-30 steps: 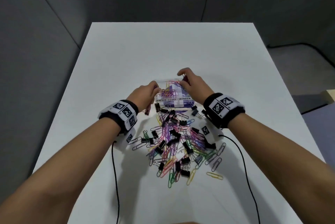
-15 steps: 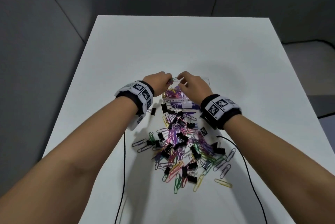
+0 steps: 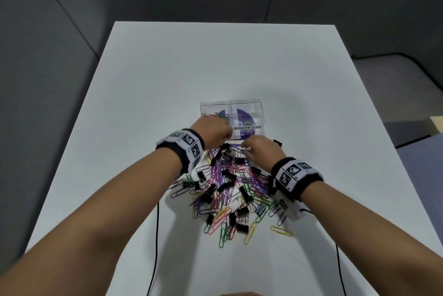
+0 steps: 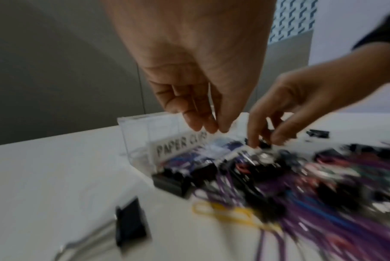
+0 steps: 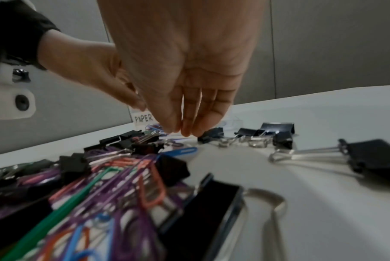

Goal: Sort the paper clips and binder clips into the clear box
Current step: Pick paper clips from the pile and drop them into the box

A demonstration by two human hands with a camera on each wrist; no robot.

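Observation:
The clear box (image 3: 244,102) stands on the white table just beyond my hands. Its left half, labelled PAPER CLIPS (image 4: 180,143), holds a few coloured paper clips (image 3: 217,115); the BINDER CLIPS half (image 3: 249,118) shows only its purple base. A mixed pile of coloured paper clips and black binder clips (image 3: 227,188) lies in front of the box. My left hand (image 4: 208,128) hangs over the pile's far-left edge, fingers relaxed and holding nothing. My right hand (image 5: 180,130) reaches down with fingertips bunched beside a black binder clip (image 5: 211,135); whether it pinches anything is unclear.
A lone binder clip (image 3: 277,143) lies right of the box, and more loose ones (image 5: 368,159) sit to the pile's right. Thin black cables (image 3: 157,235) trail from both wrists toward the near edge. Bare table (image 3: 215,61) stretches beyond the box.
Both hands have pulled back from over the box to the pile's far edge, leaving the box uncovered. The head view has tilted, so the table sits lower in frame.

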